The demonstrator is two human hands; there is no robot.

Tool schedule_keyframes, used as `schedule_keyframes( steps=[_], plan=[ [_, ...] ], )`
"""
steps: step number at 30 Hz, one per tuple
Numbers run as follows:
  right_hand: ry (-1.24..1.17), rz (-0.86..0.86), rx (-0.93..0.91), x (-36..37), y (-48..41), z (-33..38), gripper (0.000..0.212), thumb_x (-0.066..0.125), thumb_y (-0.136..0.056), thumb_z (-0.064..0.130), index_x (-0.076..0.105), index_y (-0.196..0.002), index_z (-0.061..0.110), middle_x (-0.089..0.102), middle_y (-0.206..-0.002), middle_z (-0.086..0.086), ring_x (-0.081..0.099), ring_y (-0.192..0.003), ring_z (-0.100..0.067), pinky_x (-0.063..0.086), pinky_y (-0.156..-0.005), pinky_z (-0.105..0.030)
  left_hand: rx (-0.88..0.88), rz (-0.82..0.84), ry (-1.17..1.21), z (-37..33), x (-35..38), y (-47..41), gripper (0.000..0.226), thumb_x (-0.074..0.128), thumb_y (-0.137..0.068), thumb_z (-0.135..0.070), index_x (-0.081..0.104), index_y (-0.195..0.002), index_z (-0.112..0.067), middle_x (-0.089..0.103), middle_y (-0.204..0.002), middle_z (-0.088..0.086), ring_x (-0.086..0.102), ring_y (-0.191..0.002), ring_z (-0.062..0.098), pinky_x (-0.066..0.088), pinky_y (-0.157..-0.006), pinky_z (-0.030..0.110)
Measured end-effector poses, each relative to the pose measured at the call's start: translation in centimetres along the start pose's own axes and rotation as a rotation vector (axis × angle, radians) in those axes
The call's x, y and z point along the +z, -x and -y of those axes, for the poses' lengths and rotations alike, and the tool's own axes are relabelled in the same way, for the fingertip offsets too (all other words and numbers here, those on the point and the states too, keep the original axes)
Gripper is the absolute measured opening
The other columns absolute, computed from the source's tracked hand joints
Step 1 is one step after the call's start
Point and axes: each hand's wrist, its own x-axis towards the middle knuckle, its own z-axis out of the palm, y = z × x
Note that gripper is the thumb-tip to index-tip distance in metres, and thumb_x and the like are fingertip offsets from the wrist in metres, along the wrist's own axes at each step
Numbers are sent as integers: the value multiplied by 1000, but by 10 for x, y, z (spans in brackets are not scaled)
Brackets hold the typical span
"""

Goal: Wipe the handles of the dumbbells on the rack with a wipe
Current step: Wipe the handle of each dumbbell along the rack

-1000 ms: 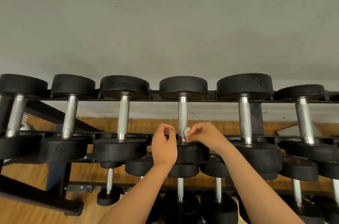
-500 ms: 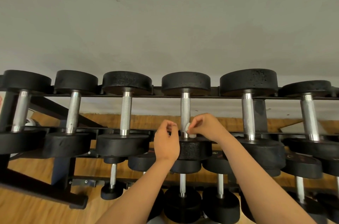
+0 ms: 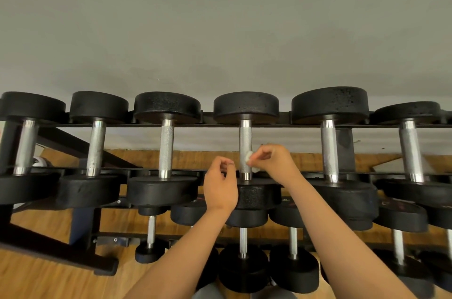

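The wipe (image 3: 249,157) is small, soft and light. The right hand (image 3: 271,164) pinches it against the hard, bumpy handle (image 3: 245,142) just left of that hand. The left hand (image 3: 220,186) is curled and looks empty.

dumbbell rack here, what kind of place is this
Probably a gym or weight room: rows of dumbbells on a tiered rack, over a wooden floor, with the right hand holding a wipe against one handle.

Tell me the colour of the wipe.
White: the wipe, seen in the head view, is pinched by the right hand.
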Motion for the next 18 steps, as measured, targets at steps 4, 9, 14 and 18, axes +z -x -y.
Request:
schedule_keyframes(
  steps=[4, 9, 14, 18],
  plan=[
    [88, 205, 49, -1, 11, -4, 4, 77, -79, 14, 75, -77, 11, 71, -78, 4, 65, -79, -6, 47, -75, -15, -1, -3, 6, 0, 0, -1, 15, 52, -96, -16, 55, -85, -25, 65, -84, -2, 61, -81, 10, 41, -67, 5],
    [-82, -15, -3, 2, 1, 6, 8, 78, -76, 11, 71, -76, 7, 69, -80, -1, 63, -75, -5, 47, -66, -7, -5, -4, 8, -1, -1, 0, 15, 51, -96, -16, 55, -86, -26, 65, -84, -1, 61, -80, 9, 40, -65, 4],
    [24, 103, 54, 4, 13, -3, 7, 77, -78, 11, 73, -78, 7, 71, -78, 2, 65, -75, -4, 46, -70, -12, 0, 1, 19, 0, -1, 0, 15, 52, -95, -16, 55, -85, -26, 65, -84, -2, 62, -81, 10, 41, -67, 5],
    [101, 40, 18, 3, 3, 11, 8, 76, -80, 12, 69, -75, 9, 66, -80, 3, 60, -76, -3, 43, -66, -10, 1, 3, 11, -1, -1, 0, 15, 52, -96, -15, 55, -85, -25, 65, -83, -1, 61, -80, 10, 41, -66, 5]
  ],
)
